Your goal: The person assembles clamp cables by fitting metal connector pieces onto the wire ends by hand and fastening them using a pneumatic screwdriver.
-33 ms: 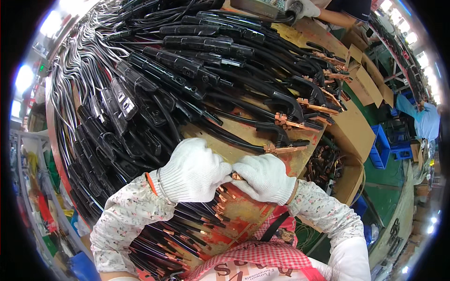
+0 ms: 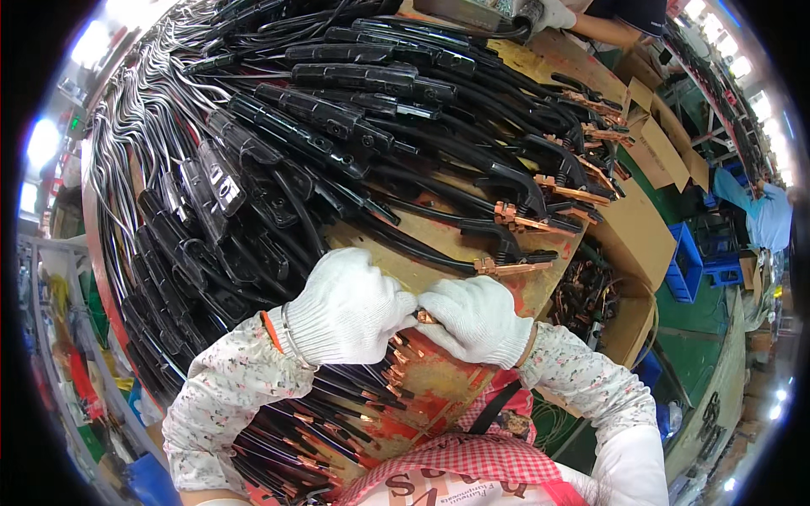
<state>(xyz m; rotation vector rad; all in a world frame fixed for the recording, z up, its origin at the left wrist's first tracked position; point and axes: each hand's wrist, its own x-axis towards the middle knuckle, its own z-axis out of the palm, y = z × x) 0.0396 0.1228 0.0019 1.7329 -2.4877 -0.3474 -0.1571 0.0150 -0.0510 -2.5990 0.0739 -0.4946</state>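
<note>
Both my hands wear white knit gloves and meet fingertip to fingertip over the table. My left hand is closed, its fingers curled around something that the glove hides. Closed as well, my right hand pinches a small copper-coloured piece that peeks out below the fingertips. Under and beside my left wrist lie black cables with bare copper ends. Just beyond my hands rests a black welding electrode holder with copper jaws, and several more like it fan out behind.
Black plastic-cased units with grey cords are heaped at the left and back. A cardboard box of black and copper parts stands at the right, near a blue crate. Another person's gloved hand is at the far edge by a metal tray.
</note>
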